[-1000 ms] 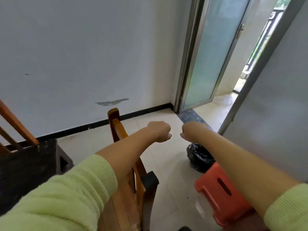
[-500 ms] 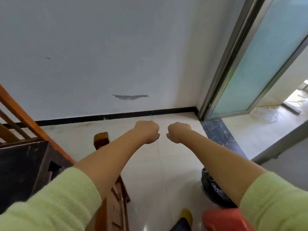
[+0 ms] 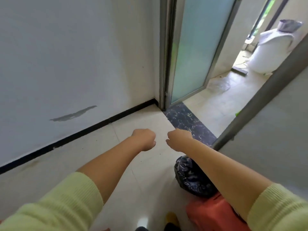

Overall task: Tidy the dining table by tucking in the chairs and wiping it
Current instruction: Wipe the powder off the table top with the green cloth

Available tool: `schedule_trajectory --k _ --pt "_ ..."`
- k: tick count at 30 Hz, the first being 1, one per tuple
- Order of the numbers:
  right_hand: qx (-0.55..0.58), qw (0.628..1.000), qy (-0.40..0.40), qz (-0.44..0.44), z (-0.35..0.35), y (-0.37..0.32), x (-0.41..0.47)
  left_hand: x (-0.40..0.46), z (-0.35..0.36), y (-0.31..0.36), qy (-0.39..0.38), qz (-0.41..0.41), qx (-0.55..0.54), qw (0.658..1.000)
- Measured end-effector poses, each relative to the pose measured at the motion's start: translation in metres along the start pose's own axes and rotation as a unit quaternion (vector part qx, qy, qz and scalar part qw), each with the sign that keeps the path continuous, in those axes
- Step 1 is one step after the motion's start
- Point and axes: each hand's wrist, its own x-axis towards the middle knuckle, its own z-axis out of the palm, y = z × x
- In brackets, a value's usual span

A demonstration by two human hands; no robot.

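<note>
My left hand (image 3: 144, 139) and my right hand (image 3: 179, 139) are stretched out side by side over the pale tiled floor, both curled into fists with nothing in them. A small gap separates the two fists. Both forearms are bare, with light green sleeves pushed up. No chair and no dining table appear in the head view now.
A black rubbish bag (image 3: 191, 177) sits on the floor under my right forearm, beside an orange plastic stool (image 3: 211, 214). A white wall with a black skirting (image 3: 83, 129) runs along the left. An open frosted glass door (image 3: 195, 47) leads past a dark threshold (image 3: 188, 122) to another room with a white sack (image 3: 270, 50).
The view has swung to the right: the wooden chair and the dark table at the left have left the frame, and the doorway has come into view. Both fists stay held out together.
</note>
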Motion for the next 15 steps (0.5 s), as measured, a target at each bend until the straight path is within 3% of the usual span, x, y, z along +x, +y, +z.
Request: schedule_trajectory --k 3,8,11,15 --pt "0.035 0.995 -0.009 0.089 0.014 0.053 -0.007 0.043 -0.02 0.043 0.003 0.088 0.048 0.995" --pt "0.157 0.953 0.001 0.259 0.052 0.129 -0.049 0.101 -0.046 0.133 0.015 0.256 0.146 0.956" --pt "0.231 0.902 0.028 0.365 0.096 0.152 -0.089 0.118 -0.047 0.195 0.013 0.376 0.203 0.904" --pt "0.324 0.817 -0.012 0.477 0.153 0.148 -0.141 0.118 -0.016 0.263 0.002 0.503 0.238 0.831"
